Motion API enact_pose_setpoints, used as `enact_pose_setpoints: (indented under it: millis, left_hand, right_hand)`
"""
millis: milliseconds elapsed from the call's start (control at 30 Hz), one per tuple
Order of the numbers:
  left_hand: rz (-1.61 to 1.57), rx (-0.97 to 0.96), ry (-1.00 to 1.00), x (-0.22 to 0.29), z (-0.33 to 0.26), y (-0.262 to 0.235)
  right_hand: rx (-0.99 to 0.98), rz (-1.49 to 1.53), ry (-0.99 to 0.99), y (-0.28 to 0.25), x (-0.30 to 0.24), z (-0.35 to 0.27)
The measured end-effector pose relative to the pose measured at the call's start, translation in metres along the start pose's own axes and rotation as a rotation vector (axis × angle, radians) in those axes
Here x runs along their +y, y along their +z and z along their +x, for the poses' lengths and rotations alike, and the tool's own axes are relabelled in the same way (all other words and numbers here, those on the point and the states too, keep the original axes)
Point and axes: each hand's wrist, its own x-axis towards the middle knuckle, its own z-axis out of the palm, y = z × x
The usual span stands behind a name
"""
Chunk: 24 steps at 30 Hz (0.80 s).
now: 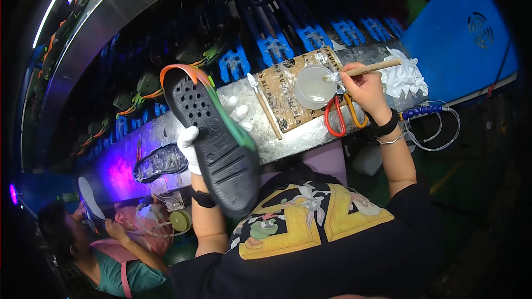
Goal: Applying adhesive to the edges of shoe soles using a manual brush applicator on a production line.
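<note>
My left hand (pixel 189 148), in a white glove, is closed round a dark shoe sole (pixel 221 147) with a green edge and an orange rim at its upper end. Holes dot that end, and grooves cross the lower part. My bare right hand (pixel 363 89) pinches a wooden-handled brush (pixel 381 67). The brush's whitish tip is at the rim of a round plastic tub (pixel 315 89) holding cloudy liquid. The tub stands on a piece of printed cardboard (pixel 285 115). Scissors with red and orange handles (pixel 332 117) lie just below my right hand.
A second brush (pixel 266 111) lies left of the cardboard. Crumpled white paper (pixel 409 77) rests at the right. Another dark sole (pixel 160 164) lies farther left. Blue clamps (pixel 275 49) line the far side. A coiled hose (pixel 424 112) hangs right. Another person (pixel 119 246) works at lower left.
</note>
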Motion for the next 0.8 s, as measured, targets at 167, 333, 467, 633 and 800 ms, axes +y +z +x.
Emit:
enact_pose_setpoints:
  millis: [167, 333, 467, 633, 800]
  left_hand:
    - [-0.111, 0.018, -0.165, 0.002, -0.001, -0.004]
    - [0.000, 0.107, -0.178, 0.014, -0.002, 0.000]
    - [-0.211, 0.233, -0.274, 0.021, -0.007, 0.009]
    - [0.180, 0.217, -0.196, 0.006, -0.003, 0.018]
    - [0.508, 0.246, -0.196, -0.028, 0.011, 0.020]
  right_hand:
    - [-0.016, -0.037, 0.002, 0.002, 0.009, -0.002]
    - [-0.027, -0.019, 0.062, 0.001, 0.007, -0.005]
    - [0.034, 0.033, -0.024, -0.001, -0.006, -0.005]
    - [-0.030, 0.142, -0.113, 0.000, -0.041, -0.003]
    - [-0.143, 0.211, -0.325, 0.015, -0.069, 0.003]
